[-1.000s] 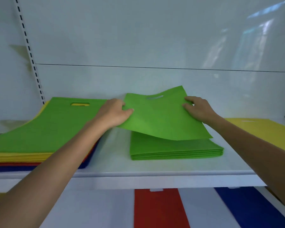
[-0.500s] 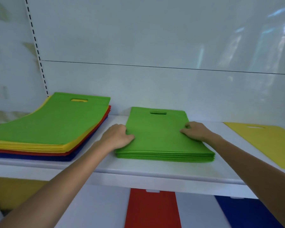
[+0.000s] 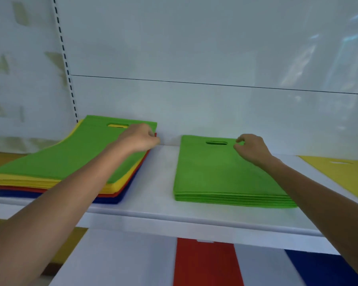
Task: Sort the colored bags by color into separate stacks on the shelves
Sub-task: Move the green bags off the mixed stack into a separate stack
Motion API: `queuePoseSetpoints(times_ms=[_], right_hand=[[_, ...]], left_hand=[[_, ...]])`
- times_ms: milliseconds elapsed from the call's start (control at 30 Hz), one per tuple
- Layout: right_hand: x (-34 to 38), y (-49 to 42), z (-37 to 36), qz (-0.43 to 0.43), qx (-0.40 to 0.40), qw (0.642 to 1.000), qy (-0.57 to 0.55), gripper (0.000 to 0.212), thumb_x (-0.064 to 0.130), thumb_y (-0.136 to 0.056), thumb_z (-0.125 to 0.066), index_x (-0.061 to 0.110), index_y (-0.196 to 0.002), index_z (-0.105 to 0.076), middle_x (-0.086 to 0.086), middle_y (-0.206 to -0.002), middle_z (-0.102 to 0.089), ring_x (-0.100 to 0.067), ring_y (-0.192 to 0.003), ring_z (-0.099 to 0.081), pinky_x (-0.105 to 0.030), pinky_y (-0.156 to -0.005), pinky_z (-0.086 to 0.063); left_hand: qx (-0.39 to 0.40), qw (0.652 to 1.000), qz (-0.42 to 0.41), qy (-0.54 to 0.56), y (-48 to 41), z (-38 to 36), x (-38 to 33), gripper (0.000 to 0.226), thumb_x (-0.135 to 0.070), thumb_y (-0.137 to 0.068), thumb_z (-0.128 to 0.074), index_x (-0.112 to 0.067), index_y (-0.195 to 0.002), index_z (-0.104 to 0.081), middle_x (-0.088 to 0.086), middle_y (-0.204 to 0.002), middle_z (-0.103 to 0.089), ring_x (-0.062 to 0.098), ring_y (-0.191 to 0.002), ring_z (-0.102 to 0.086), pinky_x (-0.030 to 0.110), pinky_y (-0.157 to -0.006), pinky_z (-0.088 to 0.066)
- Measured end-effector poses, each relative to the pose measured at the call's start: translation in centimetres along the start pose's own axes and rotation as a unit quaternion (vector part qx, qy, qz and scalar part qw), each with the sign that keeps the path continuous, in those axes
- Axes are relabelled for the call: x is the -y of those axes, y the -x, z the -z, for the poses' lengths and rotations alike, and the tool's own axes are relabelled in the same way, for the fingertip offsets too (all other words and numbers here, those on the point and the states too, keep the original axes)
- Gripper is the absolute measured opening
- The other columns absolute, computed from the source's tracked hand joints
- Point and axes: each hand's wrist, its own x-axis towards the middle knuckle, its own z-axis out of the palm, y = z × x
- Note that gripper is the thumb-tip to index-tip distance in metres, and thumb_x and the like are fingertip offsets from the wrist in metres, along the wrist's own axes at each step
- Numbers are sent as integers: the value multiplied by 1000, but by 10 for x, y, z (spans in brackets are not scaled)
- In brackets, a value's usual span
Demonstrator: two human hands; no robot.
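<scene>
On the white shelf (image 3: 153,186) a mixed stack lies at the left: a green bag (image 3: 70,157) on top, then yellow (image 3: 116,187), red and blue layers below. My left hand (image 3: 140,139) curls over the far right edge of that top green bag, fingers pinched on it. In the middle sits a neat all-green stack (image 3: 219,174). My right hand (image 3: 250,148) rests lightly on its far end beside the handle cutout, fingers loosely apart and holding nothing. A yellow bag (image 3: 347,174) lies flat at the right.
The white back panel rises right behind the stacks, with a slotted upright (image 3: 64,65) at the left. On the lower shelf lie a red bag (image 3: 205,263), a blue bag (image 3: 322,269) and a yellow one (image 3: 70,244) at the left.
The lifted green bag was laid flat on the green stack. My left hand then left that stack and moved left to the mixed stack's far edge; my right hand slid toward the handle cutout.
</scene>
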Motion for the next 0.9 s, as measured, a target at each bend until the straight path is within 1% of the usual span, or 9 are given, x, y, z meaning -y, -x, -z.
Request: queuePoseSetpoints(times_ms=[133, 200, 367, 533, 600, 667, 733, 800, 900], right_hand=[[59, -3, -20, 40, 0, 999, -33, 29, 14, -89, -53, 2, -114, -61, -15, -119, -60, -30, -109, -55, -39, -95, -44], [90, -3, -33, 55, 17, 998, -39, 30, 16, -89, -53, 3, -116, -59, -15, -119, -60, -29, -109, -55, -39, -96, -44], [159, -1, -69, 50, 63, 996, -44, 33, 23, -87, -54, 9, -117, -57, -13, -120, -58, -26, -109, -54, -38, -95, -45], [207, 10, -97, 40, 87, 995, -37, 38, 25, -88, -55, 4, -120, -55, -16, -120, -57, -30, -105, -57, -39, -90, -49], [221, 15, -105, 34, 96, 995, -18, 35, 24, -88, -57, -3, -111, -59, -19, -111, -61, -33, -102, -58, -39, -84, -50], [230, 21, -113, 23, 104, 994, -6, 25, 26, -85, -61, 1, -85, -60, -15, -85, -62, -33, -88, -59, -35, -68, -48], [232, 25, -121, -11, 108, 994, -25, 34, 30, -82, -66, 11, -64, -45, -5, -64, -49, -26, -66, -54, -28, -53, -40], [231, 26, -121, -57, 118, 989, -72, 41, 32, -82, -69, 12, -62, -39, -4, -60, -48, -18, -54, -51, -24, -49, -39], [228, 27, -116, -129, 124, 970, -163, 40, 23, -77, -75, 8, -62, -41, -8, -62, -50, -15, -53, -48, -23, -48, -42]], left_hand=[[-5, 1000, 22, -12, 0, 21, 52, 4, -25, -83, -57, -24, -79, -56, 4, -81, -52, 19, -75, -49, 31, -71, -45], [0, 999, 44, -14, 4, 33, 80, 9, -24, -84, -57, -19, -81, -63, 6, -84, -57, 21, -77, -52, 29, -71, -43], [-1, 996, 94, -4, 19, 58, 151, 25, -24, -88, -57, -11, -107, -67, 11, -120, -61, 26, -110, -55, 27, -86, -41], [7, 993, 120, 5, 33, 75, 209, 25, -25, -87, -59, -12, -108, -65, 10, -120, -61, 26, -111, -54, 28, -88, -40], [7, 992, 125, 3, 35, 80, 227, 23, -20, -87, -59, -12, -107, -66, 11, -117, -63, 26, -109, -55, 27, -87, -41], [3, 991, 130, 19, 36, 81, 241, 23, -18, -86, -61, -10, -108, -66, 11, -116, -64, 26, -109, -56, 27, -88, -42], [-13, 990, 133, 52, 36, 80, 251, 30, -18, -85, -65, -7, -113, -64, 12, -119, -63, 25, -112, -56, 27, -91, -41], [-43, 988, 131, 72, 37, 78, 253, 36, -17, -82, -68, -5, -115, -62, 13, -119, -63, 25, -112, -56, 26, -91, -40], [-84, 988, 103, 78, 39, 76, 249, 28, -12, -79, -70, -6, -106, -66, 13, -108, -67, 24, -101, -61, 22, -80, -40]])
